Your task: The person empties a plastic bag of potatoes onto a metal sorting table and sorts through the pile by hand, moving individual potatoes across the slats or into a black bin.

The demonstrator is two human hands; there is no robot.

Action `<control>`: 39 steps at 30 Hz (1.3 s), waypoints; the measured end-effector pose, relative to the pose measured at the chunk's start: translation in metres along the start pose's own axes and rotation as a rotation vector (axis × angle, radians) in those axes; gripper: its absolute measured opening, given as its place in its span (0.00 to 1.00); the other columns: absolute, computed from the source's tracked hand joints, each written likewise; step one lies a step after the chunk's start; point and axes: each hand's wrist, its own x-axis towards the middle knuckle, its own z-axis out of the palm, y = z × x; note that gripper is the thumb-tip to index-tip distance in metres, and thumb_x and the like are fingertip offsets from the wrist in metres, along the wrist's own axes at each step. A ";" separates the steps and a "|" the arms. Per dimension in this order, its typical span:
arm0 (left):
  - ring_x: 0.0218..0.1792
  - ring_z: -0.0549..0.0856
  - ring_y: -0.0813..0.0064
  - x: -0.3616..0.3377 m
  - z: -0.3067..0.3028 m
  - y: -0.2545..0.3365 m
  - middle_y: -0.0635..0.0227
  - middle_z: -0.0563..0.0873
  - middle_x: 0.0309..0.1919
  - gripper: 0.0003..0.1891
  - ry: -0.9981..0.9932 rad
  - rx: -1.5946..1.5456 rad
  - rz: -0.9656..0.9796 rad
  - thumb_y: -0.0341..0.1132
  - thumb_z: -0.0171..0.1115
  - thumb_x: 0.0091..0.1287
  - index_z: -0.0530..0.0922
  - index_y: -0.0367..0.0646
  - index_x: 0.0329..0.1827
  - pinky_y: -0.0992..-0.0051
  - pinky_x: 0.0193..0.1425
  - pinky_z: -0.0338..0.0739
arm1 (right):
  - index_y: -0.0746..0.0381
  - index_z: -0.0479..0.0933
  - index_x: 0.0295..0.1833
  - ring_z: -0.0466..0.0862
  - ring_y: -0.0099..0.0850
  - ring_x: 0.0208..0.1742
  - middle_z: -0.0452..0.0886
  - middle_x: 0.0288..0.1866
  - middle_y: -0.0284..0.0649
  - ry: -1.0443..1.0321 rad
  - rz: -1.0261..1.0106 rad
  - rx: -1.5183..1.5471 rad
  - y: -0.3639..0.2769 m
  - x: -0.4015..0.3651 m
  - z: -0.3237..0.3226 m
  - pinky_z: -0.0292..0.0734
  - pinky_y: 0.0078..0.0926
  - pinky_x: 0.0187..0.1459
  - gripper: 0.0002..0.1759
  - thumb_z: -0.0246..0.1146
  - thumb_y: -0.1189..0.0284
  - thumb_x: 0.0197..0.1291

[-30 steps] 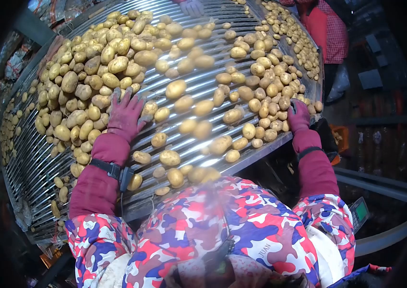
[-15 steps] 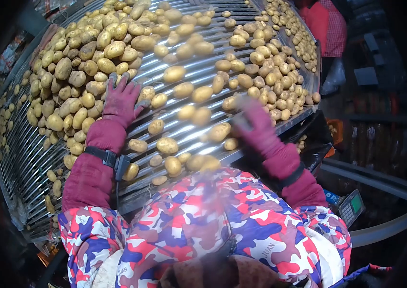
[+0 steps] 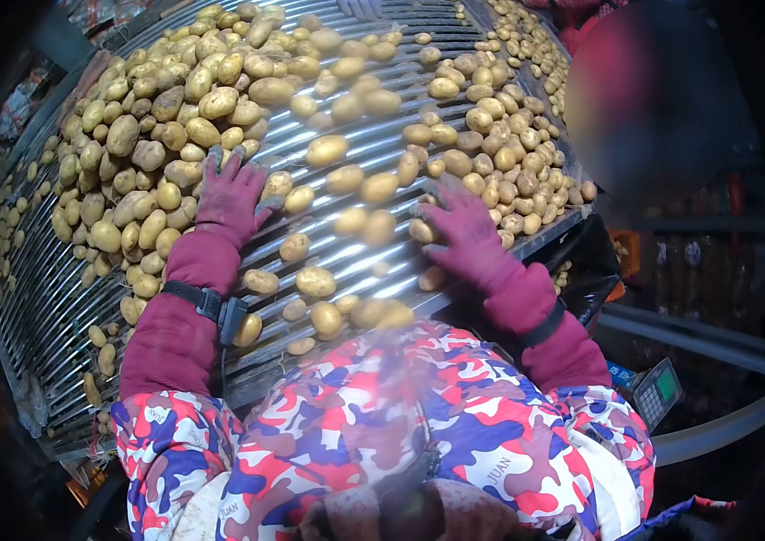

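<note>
My left hand [image 3: 231,203], in a maroon glove with grey fingertips, rests spread against the right edge of a big potato pile [image 3: 143,149]. Its thumb points at a potato [image 3: 298,199] lying loose on the metal slats [image 3: 261,248]. My right hand [image 3: 464,233], gloved alike, lies palm down with fingers apart at the near left edge of a second group of potatoes [image 3: 509,162]. One potato [image 3: 421,231] sits by its fingers and another [image 3: 431,278] below its thumb. Several loose potatoes [image 3: 315,281] lie between my hands. Neither hand grips anything that I can see.
Another person's pale-gloved hand [image 3: 362,8] shows at the far edge. A large blurred dark shape [image 3: 658,104] covers the upper right. A digital display [image 3: 658,394] and a curved metal rail [image 3: 716,433] stand at lower right. An orange crate [image 3: 624,252] is beside the table.
My right hand, blurred before, has shifted slightly left and its fingers now lie spread. My left hand has barely moved. The blurred dark shape and the other person's pale glove have come into view.
</note>
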 end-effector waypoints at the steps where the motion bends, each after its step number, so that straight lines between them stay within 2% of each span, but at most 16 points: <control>1: 0.79 0.66 0.55 0.000 -0.001 -0.001 0.61 0.80 0.66 0.31 0.004 -0.027 0.000 0.57 0.60 0.69 0.77 0.46 0.68 0.42 0.85 0.43 | 0.51 0.78 0.66 0.72 0.52 0.71 0.74 0.71 0.47 0.036 -0.053 -0.069 0.009 0.003 0.003 0.69 0.46 0.72 0.37 0.76 0.66 0.45; 2: 0.78 0.66 0.56 0.000 0.001 -0.001 0.62 0.81 0.65 0.31 0.015 -0.015 0.008 0.57 0.61 0.69 0.77 0.46 0.68 0.42 0.85 0.44 | 0.48 0.80 0.65 0.67 0.55 0.76 0.67 0.77 0.50 -0.117 0.007 0.048 0.021 0.005 0.014 0.65 0.47 0.75 0.36 0.76 0.66 0.44; 9: 0.77 0.68 0.58 0.001 0.006 -0.002 0.65 0.82 0.63 0.31 0.050 0.004 0.007 0.58 0.66 0.67 0.78 0.48 0.67 0.41 0.84 0.47 | 0.45 0.80 0.64 0.73 0.52 0.66 0.73 0.62 0.52 -0.316 0.199 -0.007 -0.006 0.018 0.004 0.72 0.48 0.66 0.31 0.74 0.56 0.51; 10: 0.77 0.68 0.58 0.000 0.005 -0.003 0.65 0.82 0.63 0.31 0.048 0.002 0.002 0.58 0.66 0.66 0.78 0.48 0.67 0.41 0.84 0.48 | 0.45 0.79 0.65 0.72 0.53 0.67 0.72 0.65 0.54 -0.376 0.212 0.001 -0.009 0.021 0.005 0.72 0.48 0.67 0.31 0.73 0.53 0.54; 13: 0.78 0.66 0.56 0.001 0.000 -0.001 0.62 0.81 0.64 0.30 -0.005 -0.029 -0.024 0.56 0.63 0.68 0.78 0.46 0.67 0.41 0.84 0.46 | 0.44 0.78 0.66 0.71 0.55 0.70 0.70 0.70 0.56 -0.165 0.107 0.053 0.001 0.011 0.030 0.72 0.49 0.69 0.32 0.73 0.53 0.54; 16: 0.78 0.66 0.55 0.001 0.002 -0.002 0.62 0.80 0.64 0.30 0.003 -0.036 -0.023 0.55 0.64 0.67 0.79 0.46 0.67 0.41 0.84 0.45 | 0.48 0.78 0.65 0.72 0.55 0.71 0.70 0.71 0.54 -0.174 0.116 0.123 0.009 0.012 0.032 0.69 0.51 0.71 0.34 0.75 0.55 0.52; 21: 0.77 0.67 0.55 -0.003 0.010 -0.004 0.63 0.81 0.64 0.34 -0.023 0.023 -0.016 0.59 0.65 0.65 0.78 0.45 0.67 0.39 0.84 0.46 | 0.51 0.79 0.66 0.66 0.59 0.76 0.65 0.76 0.59 0.183 -0.149 0.262 -0.021 0.025 0.031 0.67 0.53 0.74 0.39 0.79 0.62 0.44; 22: 0.77 0.68 0.54 -0.003 0.015 -0.006 0.62 0.81 0.63 0.34 0.018 0.027 0.003 0.59 0.66 0.64 0.79 0.44 0.66 0.38 0.84 0.45 | 0.52 0.80 0.65 0.66 0.60 0.77 0.64 0.77 0.59 0.030 -0.159 0.388 -0.039 0.032 0.011 0.66 0.53 0.74 0.37 0.79 0.62 0.44; 23: 0.76 0.68 0.54 -0.002 0.020 -0.007 0.61 0.81 0.62 0.34 0.064 0.030 0.019 0.59 0.67 0.63 0.79 0.44 0.65 0.38 0.84 0.45 | 0.52 0.79 0.65 0.66 0.58 0.77 0.63 0.78 0.57 0.086 -0.343 0.381 -0.031 0.036 0.046 0.67 0.52 0.74 0.38 0.79 0.62 0.44; 25: 0.76 0.68 0.53 -0.002 0.028 -0.010 0.60 0.82 0.61 0.34 0.114 -0.009 0.026 0.59 0.67 0.62 0.80 0.43 0.63 0.38 0.84 0.45 | 0.53 0.80 0.63 0.68 0.58 0.75 0.63 0.79 0.57 -0.130 -0.381 0.133 -0.044 0.042 0.055 0.70 0.51 0.72 0.33 0.77 0.65 0.48; 27: 0.74 0.70 0.53 -0.001 0.017 -0.007 0.59 0.83 0.60 0.33 0.127 0.017 0.041 0.59 0.68 0.61 0.81 0.43 0.62 0.37 0.83 0.45 | 0.54 0.79 0.64 0.69 0.56 0.75 0.61 0.80 0.54 -0.120 -0.438 0.090 -0.044 0.049 0.081 0.71 0.51 0.71 0.31 0.74 0.65 0.51; 30: 0.73 0.71 0.53 -0.001 0.010 -0.003 0.60 0.83 0.60 0.32 0.102 -0.017 0.016 0.57 0.69 0.61 0.80 0.44 0.62 0.37 0.83 0.46 | 0.51 0.73 0.73 0.70 0.49 0.76 0.59 0.83 0.50 -0.163 -0.403 0.155 -0.040 0.044 0.055 0.76 0.45 0.68 0.33 0.70 0.64 0.62; 32: 0.73 0.71 0.53 -0.001 0.008 0.001 0.61 0.83 0.59 0.32 0.086 -0.005 0.006 0.56 0.70 0.61 0.80 0.44 0.62 0.37 0.83 0.46 | 0.48 0.72 0.74 0.67 0.55 0.78 0.55 0.84 0.54 -0.186 -0.122 0.667 -0.033 0.031 0.062 0.73 0.47 0.71 0.36 0.72 0.69 0.59; 34: 0.73 0.71 0.54 0.000 0.006 -0.001 0.62 0.83 0.59 0.32 0.069 -0.005 0.005 0.56 0.70 0.61 0.80 0.45 0.62 0.37 0.83 0.47 | 0.47 0.71 0.75 0.65 0.57 0.79 0.54 0.84 0.56 -0.173 -0.014 0.881 -0.027 0.020 0.054 0.71 0.48 0.73 0.38 0.74 0.68 0.58; 36: 0.74 0.70 0.54 -0.001 0.007 -0.002 0.62 0.83 0.59 0.32 0.071 -0.005 0.008 0.57 0.70 0.61 0.80 0.45 0.63 0.38 0.83 0.47 | 0.45 0.70 0.77 0.64 0.58 0.80 0.52 0.84 0.58 -0.141 0.046 0.879 -0.020 0.008 0.051 0.68 0.49 0.75 0.40 0.75 0.68 0.58; 39: 0.74 0.70 0.54 0.000 0.008 -0.003 0.62 0.83 0.59 0.34 0.060 -0.010 0.005 0.58 0.71 0.60 0.79 0.46 0.64 0.38 0.83 0.47 | 0.49 0.66 0.79 0.68 0.53 0.77 0.57 0.82 0.54 -0.120 0.087 0.473 -0.021 0.002 0.039 0.73 0.46 0.71 0.41 0.73 0.62 0.62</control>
